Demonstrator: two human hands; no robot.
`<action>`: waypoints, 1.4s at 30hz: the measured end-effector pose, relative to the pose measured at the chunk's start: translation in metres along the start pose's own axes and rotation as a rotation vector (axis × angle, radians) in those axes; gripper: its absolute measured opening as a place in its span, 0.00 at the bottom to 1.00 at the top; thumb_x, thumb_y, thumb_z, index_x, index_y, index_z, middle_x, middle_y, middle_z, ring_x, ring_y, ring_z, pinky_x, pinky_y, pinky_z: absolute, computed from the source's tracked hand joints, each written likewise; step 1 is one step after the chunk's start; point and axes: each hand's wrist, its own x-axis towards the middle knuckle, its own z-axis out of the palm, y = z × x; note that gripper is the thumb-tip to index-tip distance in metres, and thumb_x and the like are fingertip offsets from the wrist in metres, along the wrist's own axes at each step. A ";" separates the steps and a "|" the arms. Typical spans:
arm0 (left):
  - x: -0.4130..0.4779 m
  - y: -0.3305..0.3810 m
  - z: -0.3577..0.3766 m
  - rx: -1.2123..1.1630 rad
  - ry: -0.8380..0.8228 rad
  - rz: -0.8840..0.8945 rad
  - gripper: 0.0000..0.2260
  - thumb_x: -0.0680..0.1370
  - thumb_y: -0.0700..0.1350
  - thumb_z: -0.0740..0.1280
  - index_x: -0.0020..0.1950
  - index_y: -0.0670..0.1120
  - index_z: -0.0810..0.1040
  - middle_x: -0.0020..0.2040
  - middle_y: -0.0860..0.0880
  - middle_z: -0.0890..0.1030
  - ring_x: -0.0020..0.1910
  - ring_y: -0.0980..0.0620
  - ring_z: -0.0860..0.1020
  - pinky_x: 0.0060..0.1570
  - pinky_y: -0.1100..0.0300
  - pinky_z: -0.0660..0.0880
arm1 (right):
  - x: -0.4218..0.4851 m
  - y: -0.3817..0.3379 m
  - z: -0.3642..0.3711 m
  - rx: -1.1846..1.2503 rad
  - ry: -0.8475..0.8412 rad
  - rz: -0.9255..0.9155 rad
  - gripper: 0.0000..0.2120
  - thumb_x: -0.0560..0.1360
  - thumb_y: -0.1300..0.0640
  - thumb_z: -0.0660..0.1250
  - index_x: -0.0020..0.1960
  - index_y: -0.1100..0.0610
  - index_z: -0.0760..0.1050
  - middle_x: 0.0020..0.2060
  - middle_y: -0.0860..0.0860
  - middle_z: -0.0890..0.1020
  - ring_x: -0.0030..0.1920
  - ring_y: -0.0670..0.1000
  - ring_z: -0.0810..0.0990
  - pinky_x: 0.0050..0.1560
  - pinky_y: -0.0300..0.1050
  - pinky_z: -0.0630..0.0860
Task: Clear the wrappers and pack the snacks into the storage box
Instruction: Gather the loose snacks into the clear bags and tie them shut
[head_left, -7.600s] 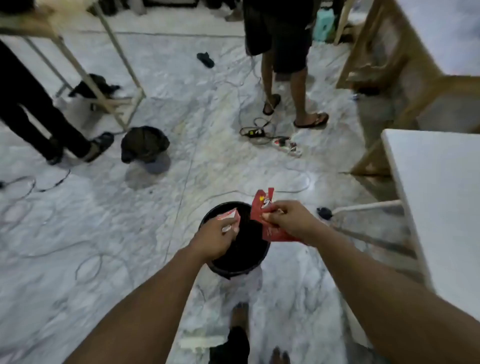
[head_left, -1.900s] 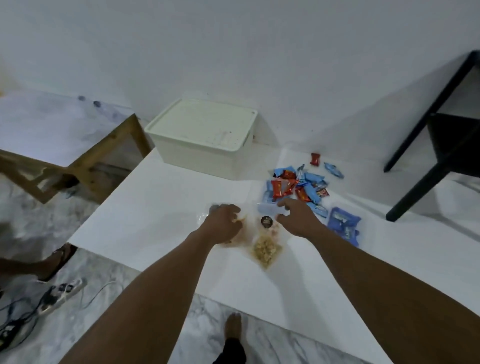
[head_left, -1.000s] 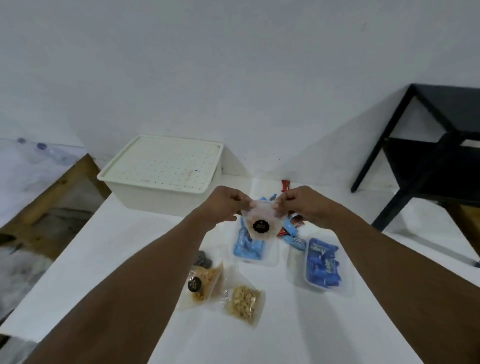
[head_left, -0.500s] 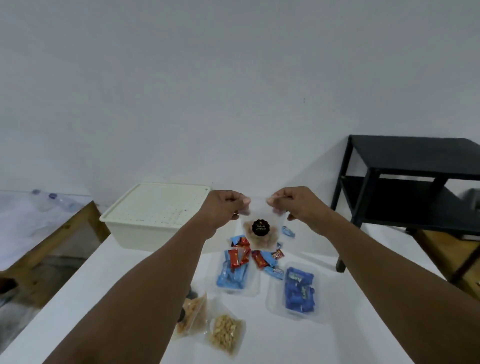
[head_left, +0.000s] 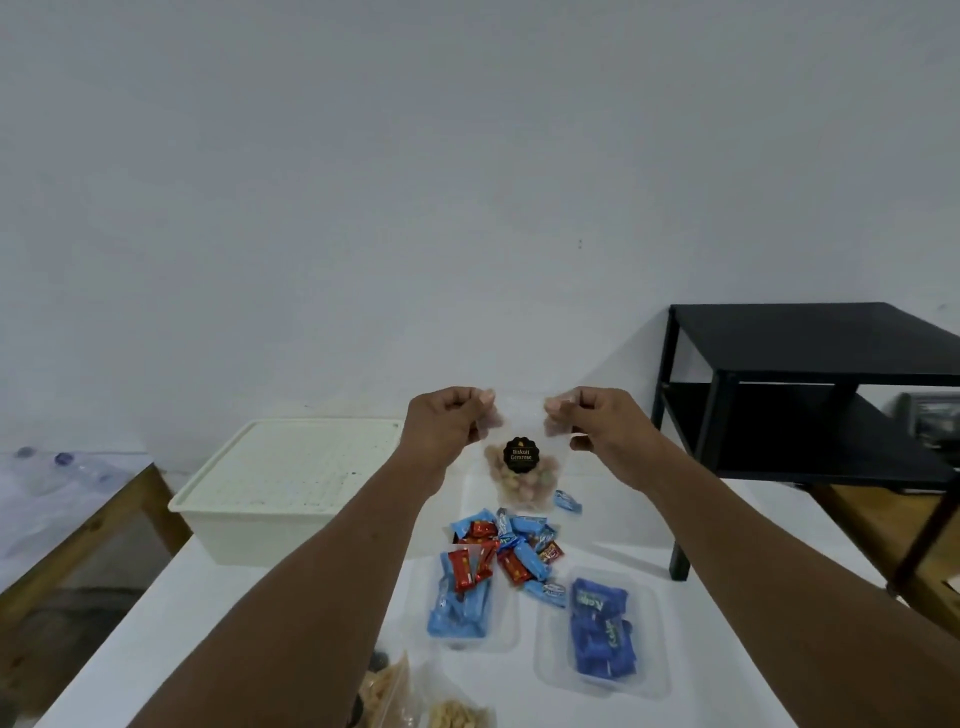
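Pinching the top corners of a clear plastic biscuit bag (head_left: 519, 480) with left hand (head_left: 447, 423) and right hand (head_left: 597, 423), up over the white table (head_left: 727, 561). Likely sealing it; next, needing the closed cream plastic storage box (head_left: 280, 493) opened.

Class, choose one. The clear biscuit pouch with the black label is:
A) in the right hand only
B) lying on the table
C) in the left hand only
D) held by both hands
D: the left hand and right hand each pinch a top corner of the biscuit pouch.
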 end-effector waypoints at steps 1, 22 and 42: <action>0.000 0.001 0.000 -0.009 -0.029 -0.014 0.07 0.76 0.44 0.72 0.45 0.40 0.82 0.39 0.42 0.84 0.43 0.46 0.84 0.45 0.56 0.79 | -0.001 0.001 0.000 0.015 0.013 -0.005 0.11 0.74 0.53 0.72 0.45 0.61 0.78 0.40 0.53 0.86 0.44 0.48 0.83 0.46 0.47 0.71; 0.000 0.010 -0.013 0.324 -0.243 0.010 0.07 0.76 0.47 0.72 0.47 0.43 0.82 0.38 0.46 0.83 0.37 0.56 0.81 0.41 0.60 0.75 | -0.008 -0.009 0.022 -0.014 -0.035 -0.010 0.12 0.75 0.49 0.70 0.47 0.58 0.82 0.39 0.55 0.85 0.41 0.51 0.80 0.44 0.48 0.70; -0.041 -0.017 0.035 0.003 -0.219 -0.220 0.13 0.81 0.45 0.66 0.54 0.35 0.79 0.44 0.41 0.83 0.43 0.45 0.81 0.53 0.46 0.80 | -0.031 0.012 0.035 0.169 0.177 0.158 0.06 0.76 0.58 0.69 0.52 0.59 0.80 0.39 0.58 0.83 0.37 0.55 0.82 0.43 0.55 0.79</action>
